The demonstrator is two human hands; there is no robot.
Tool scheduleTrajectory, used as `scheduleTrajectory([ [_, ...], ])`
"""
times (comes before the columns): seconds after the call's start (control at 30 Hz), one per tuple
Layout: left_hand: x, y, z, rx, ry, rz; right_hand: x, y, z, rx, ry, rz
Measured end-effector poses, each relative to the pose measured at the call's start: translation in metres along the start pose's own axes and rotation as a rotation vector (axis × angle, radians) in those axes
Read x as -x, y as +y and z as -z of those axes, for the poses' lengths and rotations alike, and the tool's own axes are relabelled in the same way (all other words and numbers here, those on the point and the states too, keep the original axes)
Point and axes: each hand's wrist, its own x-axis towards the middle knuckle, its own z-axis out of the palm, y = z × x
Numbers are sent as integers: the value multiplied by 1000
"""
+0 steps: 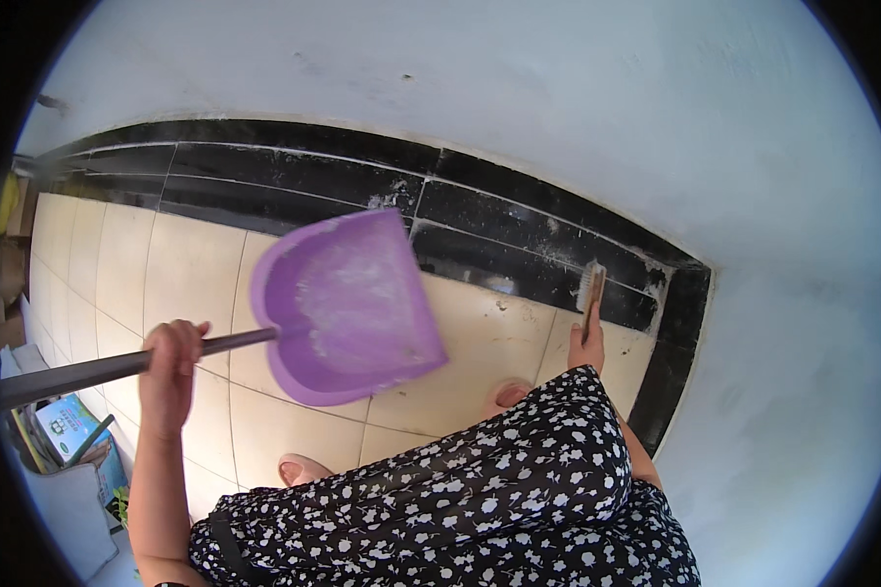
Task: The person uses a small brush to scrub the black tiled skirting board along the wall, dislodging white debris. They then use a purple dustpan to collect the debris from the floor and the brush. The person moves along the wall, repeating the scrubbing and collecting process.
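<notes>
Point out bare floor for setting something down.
Pale floor tiles lie bare between the black tiles and left hand, left of the purple dustpan. Right of the dustpan, specks dot the floor toward the brush. Clutter crowds the lower-left edge.

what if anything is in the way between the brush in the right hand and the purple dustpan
Nothing visible. The brush in the right hand has its bristles toward the open edge of the dustpan; the gap shows only black tiles and pale floor, marked with small specks.
</notes>
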Motion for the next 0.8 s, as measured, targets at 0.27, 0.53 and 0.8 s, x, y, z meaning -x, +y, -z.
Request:
scheduleTrajectory([
  [0.27,-9,-5,-73,-56,-225,43,-48,106,17,128,245,-265],
  [0.53,-9,-1,-79,-136,-267,34,-114,179,19,237,255,-500],
  [0.8,-6,-1,-80,-381,-243,176,-63,39,-15,222,69,-17],
])
